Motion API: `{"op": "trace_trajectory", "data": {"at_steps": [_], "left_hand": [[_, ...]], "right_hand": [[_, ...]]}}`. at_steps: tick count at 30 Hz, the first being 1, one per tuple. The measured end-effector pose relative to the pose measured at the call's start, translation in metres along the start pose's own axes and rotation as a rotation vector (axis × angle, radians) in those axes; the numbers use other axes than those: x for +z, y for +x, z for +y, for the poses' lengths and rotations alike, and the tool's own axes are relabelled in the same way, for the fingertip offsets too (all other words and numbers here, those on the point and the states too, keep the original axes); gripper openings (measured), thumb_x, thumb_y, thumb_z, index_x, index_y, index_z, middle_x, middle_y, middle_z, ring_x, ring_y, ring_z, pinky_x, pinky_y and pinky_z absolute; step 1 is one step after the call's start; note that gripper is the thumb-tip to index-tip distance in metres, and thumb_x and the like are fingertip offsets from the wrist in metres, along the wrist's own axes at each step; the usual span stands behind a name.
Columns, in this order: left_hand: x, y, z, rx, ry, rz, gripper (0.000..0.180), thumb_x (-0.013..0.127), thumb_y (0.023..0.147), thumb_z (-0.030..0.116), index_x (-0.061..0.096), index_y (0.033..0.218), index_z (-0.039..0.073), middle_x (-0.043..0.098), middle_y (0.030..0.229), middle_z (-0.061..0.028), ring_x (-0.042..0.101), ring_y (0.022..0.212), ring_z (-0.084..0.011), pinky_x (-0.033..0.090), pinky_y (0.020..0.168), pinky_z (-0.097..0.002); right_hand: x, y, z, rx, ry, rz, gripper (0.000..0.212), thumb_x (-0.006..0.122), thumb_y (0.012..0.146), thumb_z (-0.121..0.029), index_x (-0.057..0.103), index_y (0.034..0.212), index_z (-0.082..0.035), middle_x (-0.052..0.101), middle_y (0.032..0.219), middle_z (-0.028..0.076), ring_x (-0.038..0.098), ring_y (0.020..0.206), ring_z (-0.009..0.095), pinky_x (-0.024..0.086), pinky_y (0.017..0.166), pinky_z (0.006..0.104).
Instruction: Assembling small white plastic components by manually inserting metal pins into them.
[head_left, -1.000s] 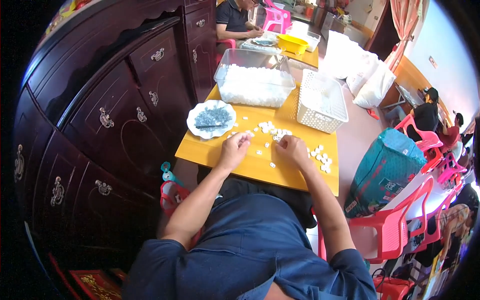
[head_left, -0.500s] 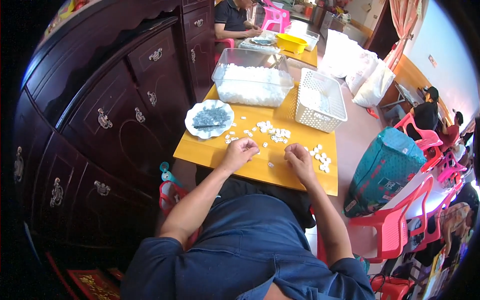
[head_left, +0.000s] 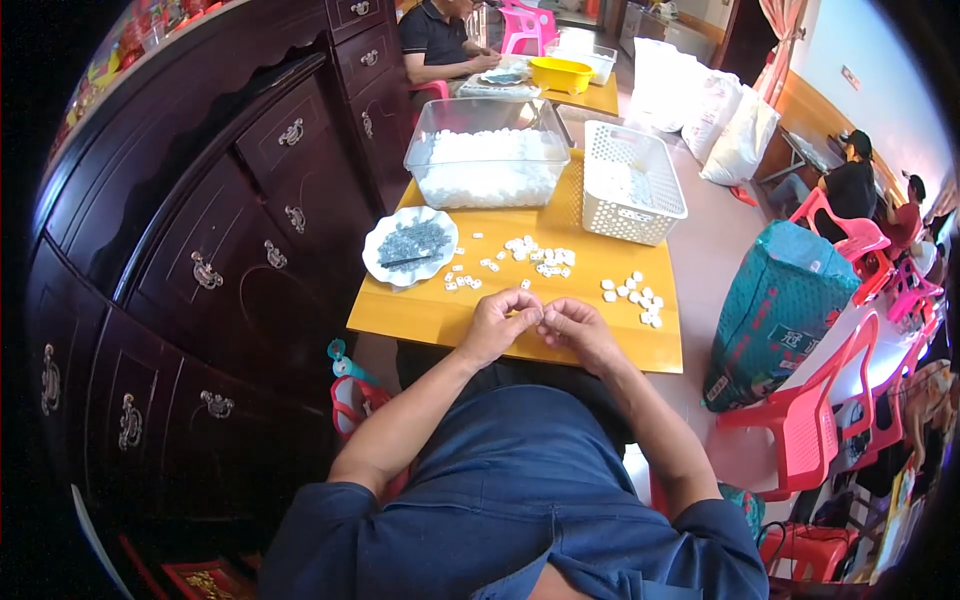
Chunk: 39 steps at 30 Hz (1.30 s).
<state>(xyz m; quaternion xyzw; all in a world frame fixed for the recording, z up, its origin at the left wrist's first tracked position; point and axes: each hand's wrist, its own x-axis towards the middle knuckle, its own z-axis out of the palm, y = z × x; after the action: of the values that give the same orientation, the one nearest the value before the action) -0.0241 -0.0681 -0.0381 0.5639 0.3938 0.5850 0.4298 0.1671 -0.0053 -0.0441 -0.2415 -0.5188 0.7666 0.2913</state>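
Observation:
My left hand (head_left: 500, 325) and my right hand (head_left: 580, 332) meet above the near edge of the yellow table (head_left: 400, 305). Both are closed in a pinch with fingertips touching, and whatever lies between them is too small and hidden to name. Just beyond my hands lie small white plastic pieces (head_left: 545, 258), some with two dark holes. Another loose group of white pieces (head_left: 640, 296) is to the right of my right hand. At the left, a white scalloped plate (head_left: 376, 258) bears many small grey bits (head_left: 412, 240) and a dark thin stick.
A clear bin (head_left: 420, 180) full of white pieces and a white perforated basket (head_left: 630, 222) stand at the table's back. Dark cabinets (head_left: 230, 300) line the left. A teal bag (head_left: 775, 310) and red chairs (head_left: 805, 425) stand right. A person (head_left: 435, 45) works at a farther table.
My hands have come together from apart, the right one moving left. A white piece that lay between them on the table no longer shows. The view has shifted slightly.

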Motion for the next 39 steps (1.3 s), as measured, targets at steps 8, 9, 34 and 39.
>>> {"op": "trace_trajectory", "data": {"at_steps": [8, 9, 34, 39], "left_hand": [[0.003, -0.002, 0.001, 0.115, 0.18, 0.049, 0.009, 0.071, 0.092, 0.009, 0.069, 0.092, 0.001, 0.067, 0.093, -0.003, 0.063, 0.086, -0.0102, 0.051, 0.07, -0.024], [0.004, -0.002, 0.002, 0.116, 0.18, 0.045, 0.009, 0.071, 0.092, 0.009, 0.069, 0.092, 0.001, 0.067, 0.093, -0.003, 0.063, 0.086, -0.0102, 0.051, 0.07, -0.024], [-0.007, -0.001, -0.004, 0.09, 0.41, 0.167, 0.009, 0.066, 0.093, 0.008, 0.068, 0.093, -0.001, 0.066, 0.076, -0.0058, 0.061, 0.067, -0.0111, 0.05, 0.063, -0.0274], [-0.007, -0.001, -0.009, 0.001, 0.299, 0.118, 0.011, 0.065, 0.097, 0.013, 0.067, 0.097, 0.002, 0.063, 0.077, 0.0023, 0.055, 0.07, -0.0028, 0.046, 0.063, -0.0203]], "right_hand": [[0.001, -0.002, -0.004, 0.106, 0.061, -0.021, 0.018, 0.064, 0.1, -0.024, 0.066, 0.106, -0.008, 0.07, 0.091, 0.002, 0.063, 0.073, 0.009, 0.052, 0.069, 0.0233], [0.002, -0.003, -0.005, 0.133, 0.078, -0.029, 0.017, 0.063, 0.1, -0.024, 0.066, 0.106, -0.008, 0.07, 0.091, 0.002, 0.063, 0.073, 0.009, 0.052, 0.069, 0.0232], [0.002, 0.0, -0.001, -0.08, -0.058, 0.059, 0.02, 0.061, 0.1, -0.013, 0.06, 0.118, -0.006, 0.068, 0.093, 0.003, 0.062, 0.077, 0.009, 0.051, 0.069, 0.0221], [0.001, -0.001, 0.002, -0.055, -0.053, 0.093, 0.017, 0.061, 0.1, -0.012, 0.059, 0.115, -0.005, 0.07, 0.096, 0.005, 0.064, 0.081, 0.01, 0.053, 0.074, 0.0224]]}}
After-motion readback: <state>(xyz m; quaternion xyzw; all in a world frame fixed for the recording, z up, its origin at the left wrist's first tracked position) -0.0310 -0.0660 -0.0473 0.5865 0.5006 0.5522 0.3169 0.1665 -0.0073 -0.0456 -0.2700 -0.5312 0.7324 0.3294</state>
